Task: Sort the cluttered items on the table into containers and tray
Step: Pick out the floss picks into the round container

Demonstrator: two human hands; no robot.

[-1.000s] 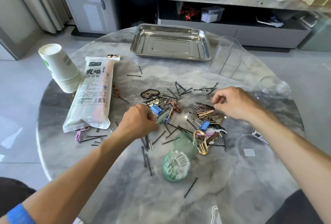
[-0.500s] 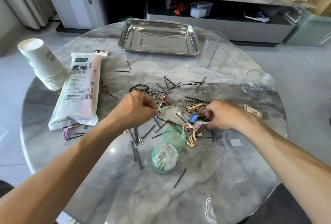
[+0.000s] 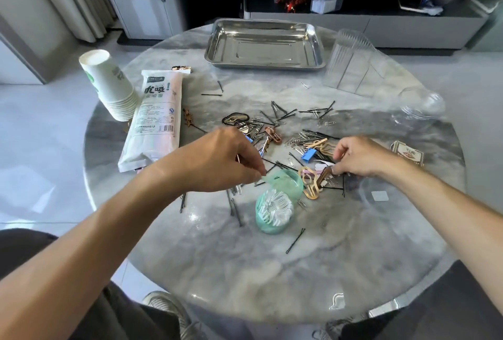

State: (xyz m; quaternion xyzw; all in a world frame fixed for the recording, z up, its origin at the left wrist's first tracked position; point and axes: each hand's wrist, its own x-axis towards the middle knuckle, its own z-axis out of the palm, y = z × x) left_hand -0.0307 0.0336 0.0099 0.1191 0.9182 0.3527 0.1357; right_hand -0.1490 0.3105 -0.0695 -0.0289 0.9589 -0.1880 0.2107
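One round marble surface (image 3: 272,271) carried a steel tray (image 3: 265,66) at its far edge and scattered clips mid-table. The left hand (image 3: 217,161) pinched a green lid (image 3: 285,180) above the swab tub (image 3: 273,212); the right hand (image 3: 359,157) gripped a brown hair clip (image 3: 322,176).

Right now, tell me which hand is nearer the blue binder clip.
Right. The right hand sits just right of the blue binder clip, fingers picking at the clutter beside it. The left hand is farther off to its left, near the green tub.
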